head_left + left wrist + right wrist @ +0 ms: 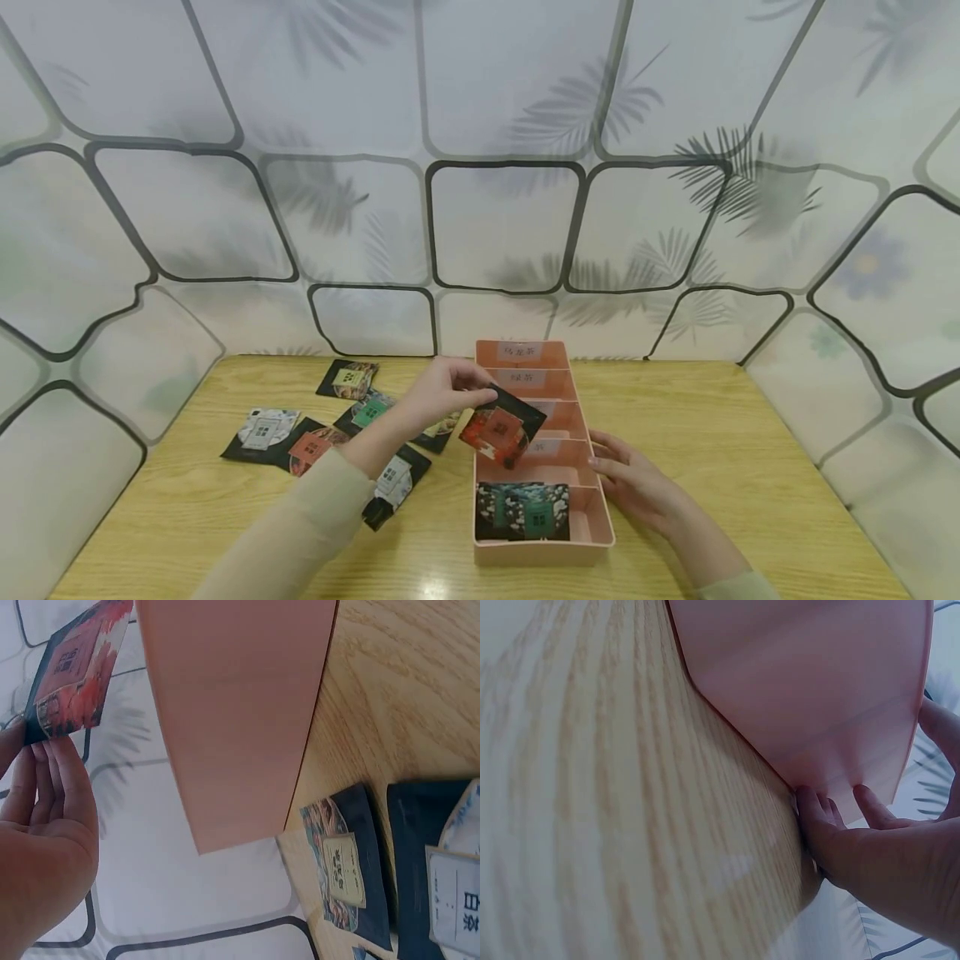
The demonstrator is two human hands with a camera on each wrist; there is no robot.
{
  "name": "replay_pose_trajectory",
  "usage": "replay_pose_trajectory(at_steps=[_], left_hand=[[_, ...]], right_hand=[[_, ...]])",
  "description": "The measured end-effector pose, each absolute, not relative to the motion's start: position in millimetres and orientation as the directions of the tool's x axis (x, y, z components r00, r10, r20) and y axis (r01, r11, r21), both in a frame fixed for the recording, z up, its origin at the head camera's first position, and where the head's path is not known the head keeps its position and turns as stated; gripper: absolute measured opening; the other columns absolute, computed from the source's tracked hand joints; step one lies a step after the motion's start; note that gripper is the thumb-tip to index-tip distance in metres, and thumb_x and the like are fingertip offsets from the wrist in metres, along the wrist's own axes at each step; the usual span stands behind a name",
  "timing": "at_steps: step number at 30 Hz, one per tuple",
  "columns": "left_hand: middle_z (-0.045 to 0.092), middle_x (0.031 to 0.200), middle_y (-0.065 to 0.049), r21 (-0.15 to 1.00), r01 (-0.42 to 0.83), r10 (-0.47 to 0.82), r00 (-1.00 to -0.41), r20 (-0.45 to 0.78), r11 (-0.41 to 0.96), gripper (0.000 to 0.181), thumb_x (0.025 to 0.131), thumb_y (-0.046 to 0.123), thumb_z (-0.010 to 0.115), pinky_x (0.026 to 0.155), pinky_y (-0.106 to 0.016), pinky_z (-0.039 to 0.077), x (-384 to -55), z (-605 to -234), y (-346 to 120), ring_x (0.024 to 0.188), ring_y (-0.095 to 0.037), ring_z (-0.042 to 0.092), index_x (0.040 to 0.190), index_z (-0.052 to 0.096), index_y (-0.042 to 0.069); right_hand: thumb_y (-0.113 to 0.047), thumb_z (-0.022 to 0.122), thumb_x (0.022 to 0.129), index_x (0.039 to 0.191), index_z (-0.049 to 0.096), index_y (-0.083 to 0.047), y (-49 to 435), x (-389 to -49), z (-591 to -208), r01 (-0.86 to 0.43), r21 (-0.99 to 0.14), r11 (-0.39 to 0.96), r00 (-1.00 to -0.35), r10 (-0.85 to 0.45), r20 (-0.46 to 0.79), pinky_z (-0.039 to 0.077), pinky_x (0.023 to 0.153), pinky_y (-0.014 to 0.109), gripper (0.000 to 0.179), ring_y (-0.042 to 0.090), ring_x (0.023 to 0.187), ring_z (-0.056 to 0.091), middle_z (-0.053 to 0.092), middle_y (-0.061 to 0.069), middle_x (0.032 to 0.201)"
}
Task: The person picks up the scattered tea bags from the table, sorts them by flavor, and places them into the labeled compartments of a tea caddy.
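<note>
Between thumb and fingers, my left hand (pixel 441 398) pinches a black and red tea sachet (pixel 504 427) by its upper left corner. The sachet is tilted, over the middle of a long pink divided box (pixel 543 553). In the left wrist view the red sachet (pixel 79 667) hangs beside the box's outer wall (pixel 240 712). My right hand (pixel 641 483) rests against the box's right side; its fingertips touch the wall in the right wrist view, the thumb near the rim. Dark sachets with green labels (pixel 536 510) lie in the nearest compartment.
Several loose sachets lie on the wooden table left of the box, among them a white-labelled one (pixel 262 432), a red-labelled one (pixel 309 447) and a yellow-labelled one (pixel 348 380). White paper labels mark the compartments. A patterned curtain (pixel 502 225) stands behind the table.
</note>
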State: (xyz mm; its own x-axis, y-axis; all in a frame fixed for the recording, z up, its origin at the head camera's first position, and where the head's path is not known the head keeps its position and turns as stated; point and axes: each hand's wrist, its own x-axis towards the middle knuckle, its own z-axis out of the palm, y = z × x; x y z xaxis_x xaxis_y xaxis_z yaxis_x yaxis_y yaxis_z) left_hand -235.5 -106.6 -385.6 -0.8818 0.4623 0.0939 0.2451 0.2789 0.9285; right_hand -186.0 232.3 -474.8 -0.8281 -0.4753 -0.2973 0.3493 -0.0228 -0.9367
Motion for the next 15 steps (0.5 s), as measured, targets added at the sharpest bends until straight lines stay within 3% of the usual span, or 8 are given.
replay_pose_trajectory(at_steps=[4, 9, 15], left_hand=[[0.077, 0.107, -0.014, 0.91, 0.278, 0.474, -0.874, 0.107, 0.307, 0.016, 0.099, 0.012, 0.076, 0.076, -0.031, 0.059, -235.3, -388.6, -99.2, 0.081, -0.006, 0.068, 0.111, 0.08, 0.002], [0.078, 0.107, -0.017, 0.894, 0.302, 0.501, -0.859, 0.105, 0.331, 0.016, 0.098, 0.012, 0.077, 0.07, -0.038, 0.059, -235.3, -392.4, -90.2, 0.072, -0.005, 0.065, 0.109, 0.081, 0.001], [0.08, 0.108, -0.013, 0.877, 0.32, 0.535, -0.84, 0.087, 0.359, 0.015, 0.097, 0.016, 0.079, 0.07, -0.025, 0.057, -236.0, -395.3, -80.5, 0.078, -0.003, 0.067, 0.107, 0.083, 0.005]], right_hand=[[-0.024, 0.056, 0.111, 0.168, -0.001, 0.004, 232.8, -186.7, -475.8, 0.345, -0.939, -0.018, -0.827, -0.479, -0.295, 0.048, 0.107, 0.021, 0.085, 0.004, 0.127, 0.056, 0.008, 0.034, 0.171], [-0.024, 0.055, 0.111, 0.168, -0.001, 0.004, 233.8, -188.5, -478.6, 0.351, -0.936, -0.01, -0.823, -0.481, -0.303, 0.049, 0.107, 0.021, 0.084, 0.004, 0.126, 0.057, 0.011, 0.033, 0.171], [-0.025, 0.055, 0.111, 0.167, -0.001, 0.005, 232.6, -186.5, -477.8, 0.338, -0.941, -0.007, -0.826, -0.482, -0.293, 0.049, 0.106, 0.021, 0.085, 0.005, 0.128, 0.056, 0.009, 0.035, 0.171]])
